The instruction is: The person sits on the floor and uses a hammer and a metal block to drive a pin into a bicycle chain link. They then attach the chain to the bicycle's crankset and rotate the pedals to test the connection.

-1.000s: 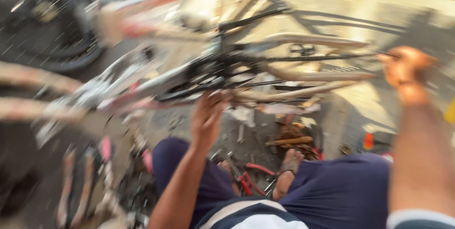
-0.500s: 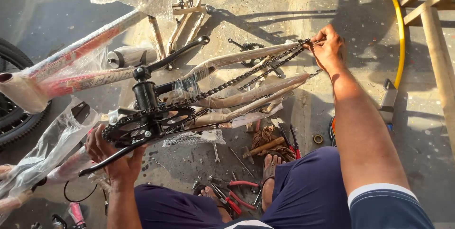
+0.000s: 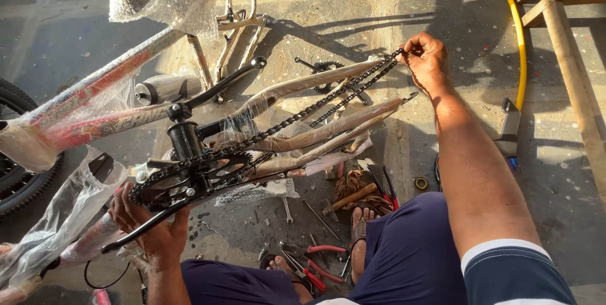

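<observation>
A bicycle frame [image 3: 95,100] wrapped in plastic film lies on its side in front of me. Its black chain [image 3: 303,112] runs from the chainring [image 3: 189,175] out to the rear fork ends. My right hand [image 3: 424,59] pinches the far loop of the chain and holds it taut. My left hand [image 3: 148,229] is under the chainring, fingers curled on the black crank arm [image 3: 148,223] and the ring's lower edge. The second crank arm [image 3: 221,84] points up and to the right.
Pliers with red handles [image 3: 312,264], a hammer [image 3: 344,199] and other small tools lie on the concrete between my sandalled feet. A tyre [image 3: 19,179] sits at the left edge, a yellow hose [image 3: 516,33] and wooden frame [image 3: 568,46] at the right.
The view has steadied and moved closer. My right hand drew the chain out toward the rear fork ends and keeps it taut; my left hand settled under the chainring.
</observation>
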